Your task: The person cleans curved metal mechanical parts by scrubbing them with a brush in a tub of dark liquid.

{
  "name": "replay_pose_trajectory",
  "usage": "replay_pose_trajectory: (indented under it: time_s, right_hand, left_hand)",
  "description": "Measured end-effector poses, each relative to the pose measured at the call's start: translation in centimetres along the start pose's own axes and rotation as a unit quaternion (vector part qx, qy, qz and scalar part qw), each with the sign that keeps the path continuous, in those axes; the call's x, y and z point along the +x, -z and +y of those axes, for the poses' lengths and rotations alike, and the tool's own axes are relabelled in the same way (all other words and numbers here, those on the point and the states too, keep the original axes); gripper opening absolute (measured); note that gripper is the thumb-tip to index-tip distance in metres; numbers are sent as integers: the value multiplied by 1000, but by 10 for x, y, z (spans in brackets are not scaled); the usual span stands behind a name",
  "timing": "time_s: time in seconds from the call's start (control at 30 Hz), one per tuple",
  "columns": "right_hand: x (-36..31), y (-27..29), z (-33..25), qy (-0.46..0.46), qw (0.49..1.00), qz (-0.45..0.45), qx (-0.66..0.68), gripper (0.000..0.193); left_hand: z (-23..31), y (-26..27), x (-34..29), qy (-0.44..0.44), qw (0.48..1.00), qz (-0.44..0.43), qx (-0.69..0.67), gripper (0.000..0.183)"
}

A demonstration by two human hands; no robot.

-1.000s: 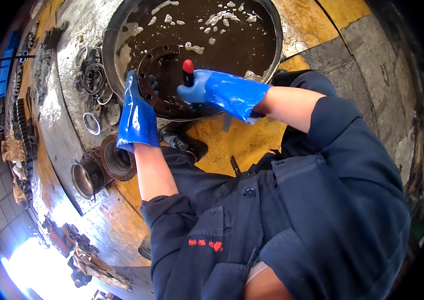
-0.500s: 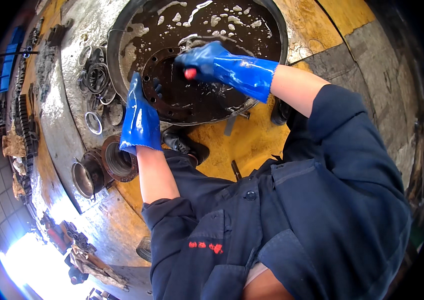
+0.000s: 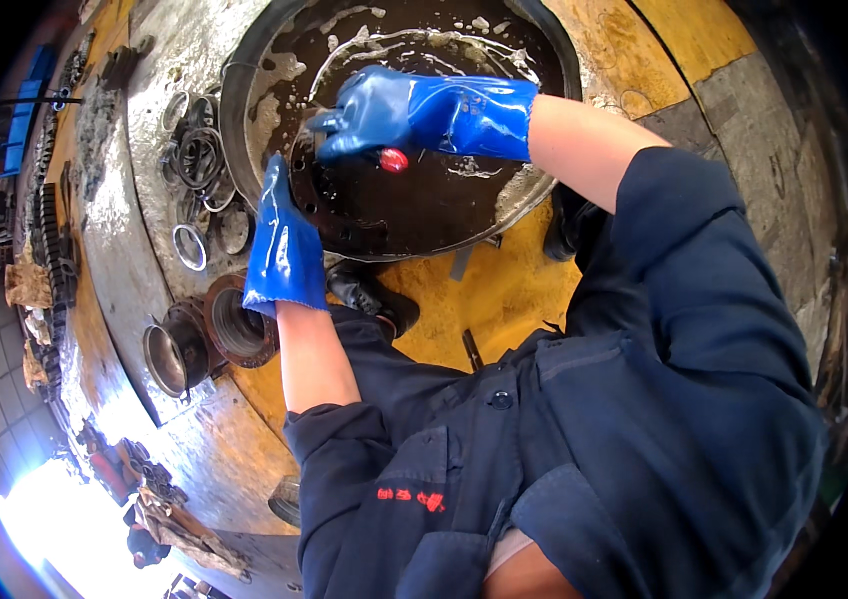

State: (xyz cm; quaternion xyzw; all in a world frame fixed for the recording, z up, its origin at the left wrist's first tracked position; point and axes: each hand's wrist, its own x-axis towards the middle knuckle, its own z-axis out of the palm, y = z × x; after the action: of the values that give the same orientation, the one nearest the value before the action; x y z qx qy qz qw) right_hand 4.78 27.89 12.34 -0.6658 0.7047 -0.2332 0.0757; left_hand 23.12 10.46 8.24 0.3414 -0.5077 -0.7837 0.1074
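A wide round basin [image 3: 236, 120] of dark, foamy liquid stands in front of me. Partly under the liquid lies a rusty metal flange ring [image 3: 344, 236] with bolt holes around it. My left hand [image 3: 282, 235], in a long blue rubber glove, grips the ring's left side, its fingertips mostly hidden in the dark liquid. My right hand [image 3: 369, 115], gloved alike, is closed around a tool with a red handle [image 3: 394, 160]; only the handle's end shows, and the working end is hidden. This hand is over the ring's far part.
Left of the basin lie several metal rings and black seals [image 3: 196, 160]. A rusty flanged hub [image 3: 241, 319] and a hollow metal housing [image 3: 166, 357] sit nearer me. My boot [image 3: 374, 297] stands close under the basin's near edge, on yellow floor plates [image 3: 484, 299].
My right hand has shifted left with the red-handled tool, and foam has swirled into a curved streak. The basin sits slightly lower in view. My left hand keeps its place on the ring.
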Motion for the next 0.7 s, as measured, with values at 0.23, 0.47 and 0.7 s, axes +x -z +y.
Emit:
replay_pose_trajectory:
  time_s: [0.23,0.47,0.7]
  right_hand:
    - [-50,-35,20,-146,982,101,65,33]
    - [-83,-57,-18,-419,893,29,161,36]
    - [-78,-42,-49,-475,809,-30,346,29]
  left_hand:
    - [-3,6,-1,0,1000,4,9,66]
    - [-4,7,4,28,999,31,-1,65]
    - [4,17,6,59,997,53,13,72]
